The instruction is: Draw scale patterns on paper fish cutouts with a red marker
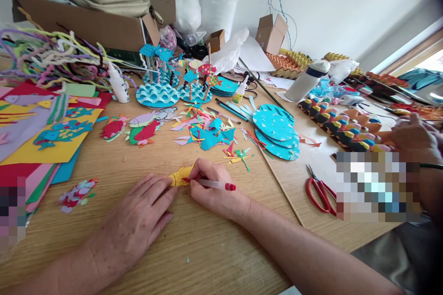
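Observation:
A small yellow paper fish [179, 176] with drawn scale lines lies on the wooden table [207, 249]. My right hand [216, 189] grips a pen [216, 185] with a clear barrel and red end cap, its red tip on the fish. Flat on the table, my left hand [147, 205] has its fingers stretched out, with fingertips at the fish's left end. Beyond the fish are coloured paper scraps [211, 133] and cut-out paper fish [143, 126]. Small paper discs [78, 195] lie in a pile at the left.
Red scissors [320, 193] and a wooden stick [280, 179] lie at the right. Blue discs [277, 124], a glue bottle [118, 84], wave-edged fish models [157, 96] and coloured sheets [69, 143] stand or lie around. Another person's hand [413, 136] is at the far right.

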### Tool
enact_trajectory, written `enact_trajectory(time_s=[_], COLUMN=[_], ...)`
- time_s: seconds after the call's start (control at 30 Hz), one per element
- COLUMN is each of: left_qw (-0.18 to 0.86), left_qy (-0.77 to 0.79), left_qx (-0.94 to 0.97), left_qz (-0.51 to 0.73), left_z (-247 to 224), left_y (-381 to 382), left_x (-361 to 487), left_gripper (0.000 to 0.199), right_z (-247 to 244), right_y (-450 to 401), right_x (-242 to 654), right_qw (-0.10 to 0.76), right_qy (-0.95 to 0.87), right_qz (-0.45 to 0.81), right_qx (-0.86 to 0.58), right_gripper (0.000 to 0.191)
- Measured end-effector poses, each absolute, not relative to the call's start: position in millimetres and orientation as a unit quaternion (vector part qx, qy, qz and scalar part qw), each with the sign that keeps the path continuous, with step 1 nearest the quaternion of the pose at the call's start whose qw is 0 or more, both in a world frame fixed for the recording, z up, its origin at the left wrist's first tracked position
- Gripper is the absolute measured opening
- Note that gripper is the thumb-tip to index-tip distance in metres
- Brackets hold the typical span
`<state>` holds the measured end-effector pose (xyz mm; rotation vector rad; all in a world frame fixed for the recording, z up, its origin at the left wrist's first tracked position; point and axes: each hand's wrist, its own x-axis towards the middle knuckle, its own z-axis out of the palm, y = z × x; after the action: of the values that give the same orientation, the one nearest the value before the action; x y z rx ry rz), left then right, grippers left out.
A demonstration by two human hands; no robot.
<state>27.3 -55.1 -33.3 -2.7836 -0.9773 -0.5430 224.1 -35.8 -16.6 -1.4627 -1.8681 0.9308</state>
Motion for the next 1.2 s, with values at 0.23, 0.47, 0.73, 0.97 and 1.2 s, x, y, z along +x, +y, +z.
enact_trajectory(time_s=[0.23, 0.47, 0.73, 0.97, 1.2], left_qw=[0.057, 0.039, 0.060, 0.053, 0.050], left_qy=[-0.325, -0.333, -0.320, -0.328, -0.330], left_qx=[-0.926, -0.923, -0.927, -0.926, -0.925], left_qz=[-0.184, -0.190, -0.186, -0.182, -0.180], left_z=[-32.8, -39.6, -34.8, -34.2, -34.4], left_y=[-54.7, -56.3, -55.6, -55.0, -54.2], left_x=[27.8, 26.2, 26.2, 27.0, 26.6], left_gripper=[0.030, 0.031, 0.030, 0.031, 0.030], right_z=[-16.8, -17.0, -16.9, -16.6, -15.6], right_y=[-36.1, -35.8, -36.0, -36.0, -36.6], right_x=[223.6, 224.3, 224.5, 223.3, 223.3], right_qw=[0.289, 0.302, 0.316, 0.306, 0.305], right_qy=[-0.702, -0.691, -0.694, -0.693, -0.698], right_qz=[0.352, 0.364, 0.362, 0.363, 0.350], right_qx=[-0.548, -0.547, -0.536, -0.542, -0.545], right_gripper=[0.008, 0.009, 0.011, 0.009, 0.010])
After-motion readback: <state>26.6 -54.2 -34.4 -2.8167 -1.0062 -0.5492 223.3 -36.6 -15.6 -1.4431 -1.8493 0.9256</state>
